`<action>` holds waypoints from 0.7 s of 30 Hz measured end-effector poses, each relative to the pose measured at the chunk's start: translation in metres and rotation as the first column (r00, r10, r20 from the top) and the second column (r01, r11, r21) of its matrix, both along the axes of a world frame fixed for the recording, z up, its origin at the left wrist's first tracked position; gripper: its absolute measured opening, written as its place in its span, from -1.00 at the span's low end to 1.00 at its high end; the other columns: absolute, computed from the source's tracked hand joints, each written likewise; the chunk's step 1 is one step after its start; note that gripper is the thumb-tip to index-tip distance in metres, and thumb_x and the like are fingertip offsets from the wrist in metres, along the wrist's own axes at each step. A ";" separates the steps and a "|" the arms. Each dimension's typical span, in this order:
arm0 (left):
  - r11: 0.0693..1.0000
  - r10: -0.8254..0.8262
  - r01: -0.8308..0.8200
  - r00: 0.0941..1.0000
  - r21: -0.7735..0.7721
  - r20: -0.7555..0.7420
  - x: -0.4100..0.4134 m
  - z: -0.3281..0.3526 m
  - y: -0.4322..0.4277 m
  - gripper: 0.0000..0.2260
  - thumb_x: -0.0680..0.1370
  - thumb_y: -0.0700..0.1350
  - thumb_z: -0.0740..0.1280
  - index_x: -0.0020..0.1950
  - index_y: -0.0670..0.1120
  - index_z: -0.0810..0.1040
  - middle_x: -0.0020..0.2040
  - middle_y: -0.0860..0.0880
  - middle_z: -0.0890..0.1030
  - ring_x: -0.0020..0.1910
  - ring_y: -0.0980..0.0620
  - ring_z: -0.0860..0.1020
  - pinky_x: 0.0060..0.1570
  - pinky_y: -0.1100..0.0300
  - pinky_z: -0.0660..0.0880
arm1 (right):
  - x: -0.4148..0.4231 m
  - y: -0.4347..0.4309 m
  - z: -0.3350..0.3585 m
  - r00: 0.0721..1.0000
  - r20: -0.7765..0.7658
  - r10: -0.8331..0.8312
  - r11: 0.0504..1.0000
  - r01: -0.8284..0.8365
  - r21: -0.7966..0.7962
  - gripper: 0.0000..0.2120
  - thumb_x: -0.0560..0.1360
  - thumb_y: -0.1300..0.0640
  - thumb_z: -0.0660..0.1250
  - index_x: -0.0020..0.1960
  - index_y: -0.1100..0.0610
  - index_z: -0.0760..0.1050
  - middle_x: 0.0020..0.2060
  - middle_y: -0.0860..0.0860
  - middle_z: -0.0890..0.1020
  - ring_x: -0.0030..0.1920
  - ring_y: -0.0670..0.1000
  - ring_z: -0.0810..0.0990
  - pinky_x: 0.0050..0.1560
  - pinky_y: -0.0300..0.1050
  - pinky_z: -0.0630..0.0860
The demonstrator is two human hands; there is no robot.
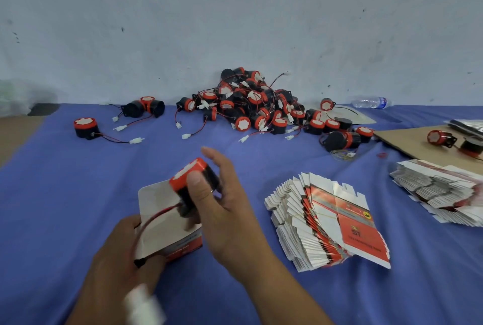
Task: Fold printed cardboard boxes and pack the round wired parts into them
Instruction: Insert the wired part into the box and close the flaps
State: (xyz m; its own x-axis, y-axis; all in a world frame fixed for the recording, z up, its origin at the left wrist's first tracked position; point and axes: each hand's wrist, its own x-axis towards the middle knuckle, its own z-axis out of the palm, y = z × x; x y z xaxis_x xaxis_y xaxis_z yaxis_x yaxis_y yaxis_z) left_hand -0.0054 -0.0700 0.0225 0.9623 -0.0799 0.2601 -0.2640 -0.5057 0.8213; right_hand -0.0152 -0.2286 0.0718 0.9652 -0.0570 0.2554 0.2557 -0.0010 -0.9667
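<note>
My right hand (222,202) grips a round black part with a red and white cap (192,175), held tilted just above the open mouth of a folded red and white box (167,222). My left hand (122,249) holds that box at its near left side, fingers curled round the edge. The part's red and black wire (150,222) loops down across the box flap to the left hand. A blurred white connector (143,303) hangs near my left wrist.
A heap of round wired parts (251,105) lies at the back against the wall, with loose ones at the left (85,127). Two fanned stacks of flat printed boxes (329,220) (441,191) lie right. A cardboard sheet (407,142) and a water bottle (371,102) sit far right.
</note>
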 end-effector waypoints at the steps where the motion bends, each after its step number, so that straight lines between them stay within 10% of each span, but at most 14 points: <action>1: 1.000 0.001 -0.001 1.000 0.018 0.018 0.000 0.000 0.001 -0.60 0.24 -0.03 0.31 0.02 0.33 0.43 -0.03 0.27 0.56 -0.06 0.14 0.57 -0.16 0.21 0.41 | 0.000 0.000 -0.003 0.999 -0.020 0.037 0.999 -0.037 0.000 -0.64 0.50 -0.21 0.37 0.26 -0.27 0.42 -0.09 -0.10 0.67 -0.13 -0.02 0.69 -0.02 -0.09 0.64; 7: 0.998 -0.059 0.057 0.997 0.036 0.049 0.004 -0.006 0.004 -0.43 0.38 -0.31 0.53 -0.01 0.33 0.42 -0.05 0.27 0.56 -0.07 0.27 0.53 -0.21 0.30 0.40 | 0.000 0.004 -0.022 0.999 0.045 0.006 0.791 0.023 -0.612 -0.63 0.47 -0.02 0.45 0.19 -0.15 0.38 0.06 -0.16 0.53 0.06 -0.15 0.45 0.05 -0.45 0.41; 11: 0.999 -0.029 0.030 0.999 -0.039 0.014 0.004 -0.008 0.004 -0.58 0.28 0.04 0.51 -0.01 0.43 0.44 -0.04 0.36 0.59 -0.09 0.38 0.53 -0.20 0.34 0.41 | 0.004 0.001 -0.027 0.964 0.266 -0.003 0.585 0.218 -0.781 -0.76 0.48 0.13 0.35 0.14 0.11 0.52 0.18 -0.03 0.52 0.17 0.02 0.39 0.13 -0.11 0.48; 16: 0.997 -0.073 0.073 0.997 0.006 -0.005 0.006 -0.011 0.005 -0.54 0.37 -0.07 0.47 0.09 0.39 0.42 0.07 0.25 0.55 0.09 0.07 0.53 -0.08 0.29 0.38 | 0.005 -0.002 -0.030 0.970 0.236 0.060 0.494 0.176 -0.851 -0.83 0.51 0.16 0.29 -0.10 0.22 0.62 0.16 0.06 0.55 0.08 0.12 0.42 0.16 0.01 0.43; 21: 0.992 -0.035 0.019 0.991 0.126 0.128 0.007 -0.013 0.000 -0.17 0.32 0.22 0.11 0.43 -0.30 0.39 0.41 -0.25 0.42 0.39 -0.29 0.36 0.37 -0.04 0.25 | 0.005 -0.001 -0.030 0.970 0.239 0.039 0.426 0.200 -0.882 -0.73 0.54 -0.02 0.26 0.01 0.15 0.63 0.03 0.00 0.54 0.04 0.07 0.41 0.20 0.03 0.38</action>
State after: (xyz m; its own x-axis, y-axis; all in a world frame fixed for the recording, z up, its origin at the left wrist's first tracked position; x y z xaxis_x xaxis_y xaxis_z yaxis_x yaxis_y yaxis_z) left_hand 0.0017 -0.0703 0.0099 0.9182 -0.1448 0.3687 -0.3789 -0.5928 0.7107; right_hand -0.0102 -0.2301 0.0414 0.8903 0.2445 0.3842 0.3798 -0.8642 -0.3299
